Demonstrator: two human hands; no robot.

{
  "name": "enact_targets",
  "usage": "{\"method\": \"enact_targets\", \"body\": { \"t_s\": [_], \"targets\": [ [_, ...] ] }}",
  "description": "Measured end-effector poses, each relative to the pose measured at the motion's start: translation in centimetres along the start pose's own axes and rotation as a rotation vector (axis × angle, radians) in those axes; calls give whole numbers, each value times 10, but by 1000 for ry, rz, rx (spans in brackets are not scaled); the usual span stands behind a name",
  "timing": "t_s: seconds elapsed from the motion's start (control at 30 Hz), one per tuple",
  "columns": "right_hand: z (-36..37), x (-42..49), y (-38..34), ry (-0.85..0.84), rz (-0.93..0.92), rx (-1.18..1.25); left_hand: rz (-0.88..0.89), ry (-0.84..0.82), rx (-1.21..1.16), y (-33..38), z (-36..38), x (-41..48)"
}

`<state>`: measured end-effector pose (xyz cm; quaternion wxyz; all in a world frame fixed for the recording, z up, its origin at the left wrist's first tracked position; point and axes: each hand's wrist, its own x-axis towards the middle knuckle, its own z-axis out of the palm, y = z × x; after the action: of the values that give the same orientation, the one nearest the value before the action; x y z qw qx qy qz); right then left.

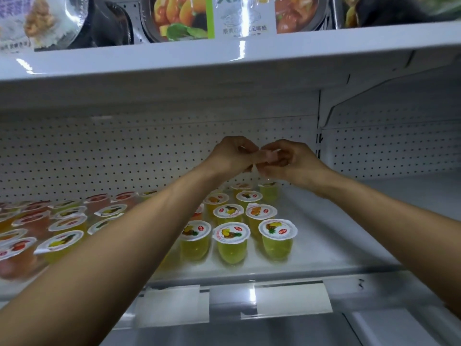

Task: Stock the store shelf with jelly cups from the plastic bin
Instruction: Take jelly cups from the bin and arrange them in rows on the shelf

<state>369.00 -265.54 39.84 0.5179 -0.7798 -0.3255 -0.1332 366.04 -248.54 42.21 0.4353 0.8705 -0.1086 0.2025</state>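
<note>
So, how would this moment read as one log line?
left hand + right hand: pinching small pink item, blurred | where: over rear cups | shelf: cups in rows

I see open shelf floor [344, 228] at the frame's right; jelly cups [232, 234] crowd centre and left, and the upper shelf [224, 59] caps headroom above.

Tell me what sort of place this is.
Most likely a shop: white perforated-back shelving, rows of sealed jelly cups, label holders on its front edge, packaged meals above.
</note>
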Motion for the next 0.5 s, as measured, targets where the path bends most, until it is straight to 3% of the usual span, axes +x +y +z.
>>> {"method": "enact_targets", "body": {
  "t_s": [0.27, 0.5],
  "targets": [
    [2, -18, 51, -25, 189, -141, -44, -80, 673, -22, 14, -4],
    [10, -17, 76, -58, 232, -219, -52, -69, 805, -32, 21, 2]
  ]
}}
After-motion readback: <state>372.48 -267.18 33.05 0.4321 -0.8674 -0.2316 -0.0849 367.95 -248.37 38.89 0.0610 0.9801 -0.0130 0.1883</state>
